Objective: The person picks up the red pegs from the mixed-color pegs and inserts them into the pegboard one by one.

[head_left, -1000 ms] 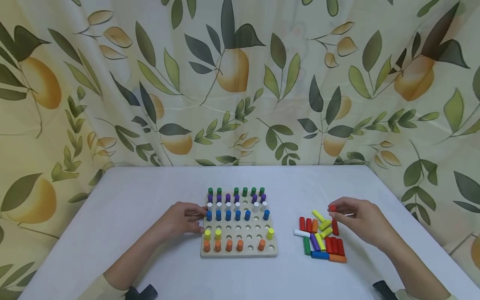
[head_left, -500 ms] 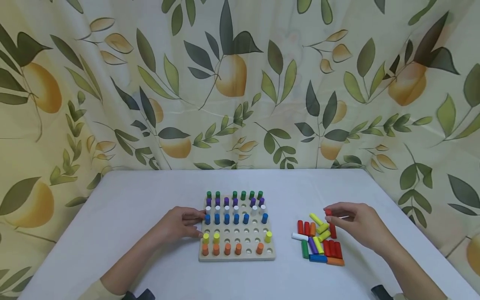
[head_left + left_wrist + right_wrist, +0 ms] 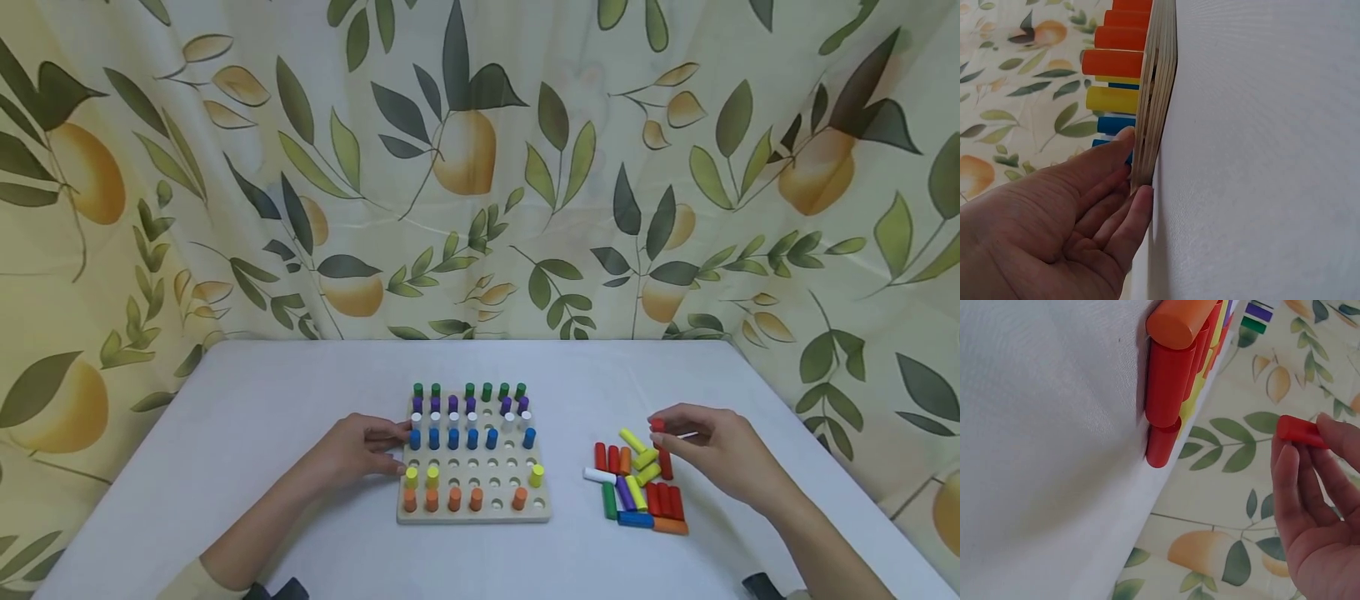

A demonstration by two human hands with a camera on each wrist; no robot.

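A pale wooden pegboard (image 3: 474, 517) lies on the table, with rows of green, purple, white, blue, yellow and orange pegs upright in it. My left hand (image 3: 360, 450) holds its left edge; in the left wrist view the thumb and fingers meet the layered board edge (image 3: 1159, 94). To the right, above a group of loose pegs (image 3: 636, 519), my right hand (image 3: 708, 450) pinches a red peg (image 3: 657, 425) between thumb and fingers. The right wrist view shows this red peg (image 3: 1300, 431) raised off the table. Between the blue and yellow rows, one row of holes has no pegs.
A white cloth covers the table (image 3: 300, 375). Loose red, yellow, orange, white, green, purple and blue pegs lie close together right of the board. Behind the table hangs a curtain (image 3: 480, 250) printed with fruit and leaves.
Across the last second the head view shifts slightly. My right hand with the red peg moves a little to the left, then stays nearly still. The left hand stays at the board.
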